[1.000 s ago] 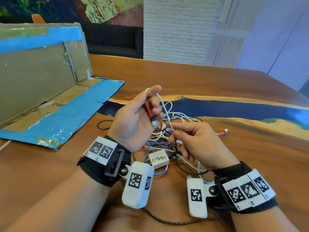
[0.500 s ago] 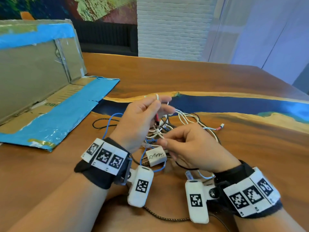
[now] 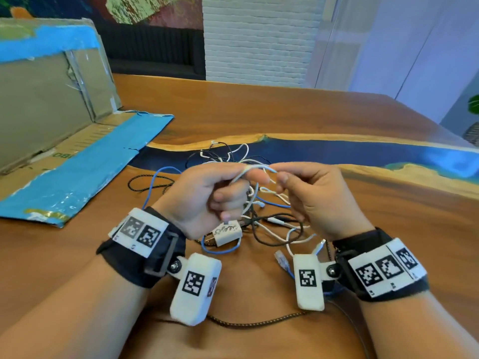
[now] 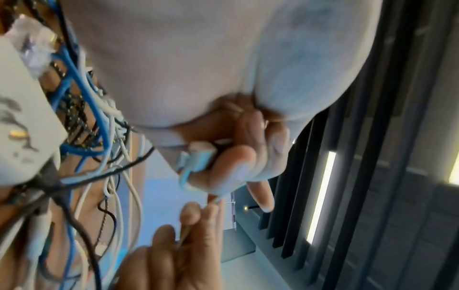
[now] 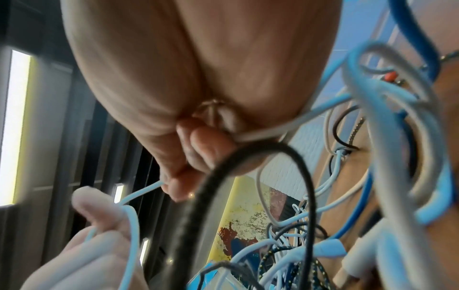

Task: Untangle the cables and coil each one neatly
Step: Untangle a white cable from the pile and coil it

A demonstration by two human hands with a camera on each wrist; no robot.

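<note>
A tangle of white, blue and black cables (image 3: 261, 216) lies on the wooden table (image 3: 259, 112), with a white charger plug (image 3: 226, 233) at its near side. My left hand (image 3: 233, 187) is curled round a loop of thin white cable (image 3: 259, 167). In the left wrist view its fingers (image 4: 231, 162) close on a pale connector (image 4: 196, 160). My right hand (image 3: 281, 177) pinches the same white cable just right of the left forefinger; the pinch (image 5: 171, 186) shows in the right wrist view. Both hands hover above the tangle.
A flattened cardboard box with blue tape (image 3: 77, 172) lies at the left. A braided dark cable (image 3: 259, 323) runs along the table near my body. A clear network plug on a blue cable (image 3: 282, 263) lies by my right wrist. A blue resin strip (image 3: 337, 154) crosses the table.
My right hand rose from the tangle to meet the left hand's fingertips. The left hand turned over and curled, and a short stretch of white cable now spans the two hands.
</note>
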